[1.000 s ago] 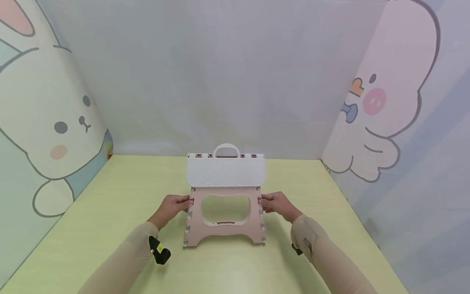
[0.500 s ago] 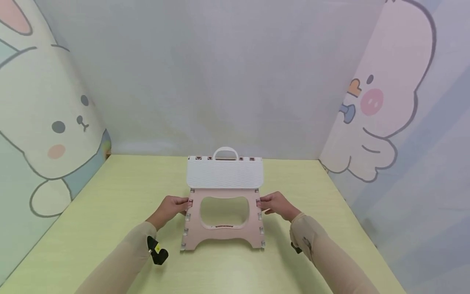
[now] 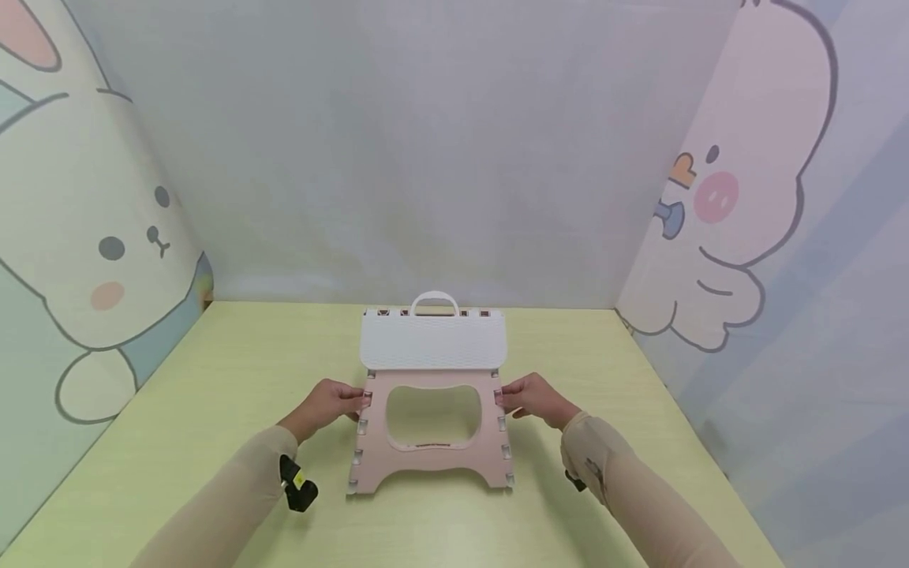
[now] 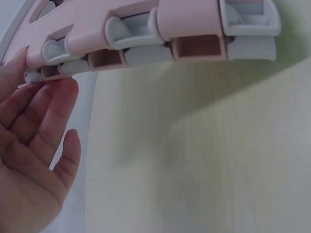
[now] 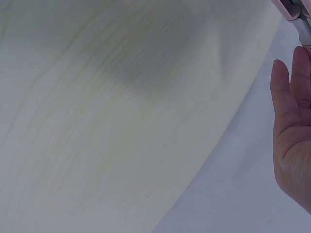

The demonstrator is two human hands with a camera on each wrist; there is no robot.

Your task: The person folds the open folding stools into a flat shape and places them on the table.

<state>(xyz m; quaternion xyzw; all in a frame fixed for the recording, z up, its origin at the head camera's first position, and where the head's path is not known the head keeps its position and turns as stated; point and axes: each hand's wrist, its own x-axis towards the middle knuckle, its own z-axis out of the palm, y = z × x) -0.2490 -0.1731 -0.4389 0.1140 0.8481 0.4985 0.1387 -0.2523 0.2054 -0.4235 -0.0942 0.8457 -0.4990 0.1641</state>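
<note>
A pink and white folding step stool [image 3: 433, 457] stands in the middle of the head view, a large opening in its pink panel. Above that panel its white textured top [image 3: 433, 341] shows, with a white carry handle [image 3: 435, 297] at the upper edge. My left hand [image 3: 323, 406] pinches the stool's left side edge; in the left wrist view the thumb lies on one face and fingers on the other. On the opposite side edge, my right hand [image 3: 540, 398] grips with thumb and fingers. The right wrist view catches only a corner of the stool [image 5: 294, 8].
The pale yellow table [image 3: 248, 347] reaches back to a grey-white curtain [image 3: 426, 158]. Side curtains carry a cartoon rabbit [image 3: 106, 221] and a cartoon pig [image 3: 746, 189]. A black wrist device [image 3: 298, 489] sits at the left sleeve.
The stool has come slightly down and nearer in the head view, its handle and feet both lower. Both hands keep their hold on its sides and have barely moved.
</note>
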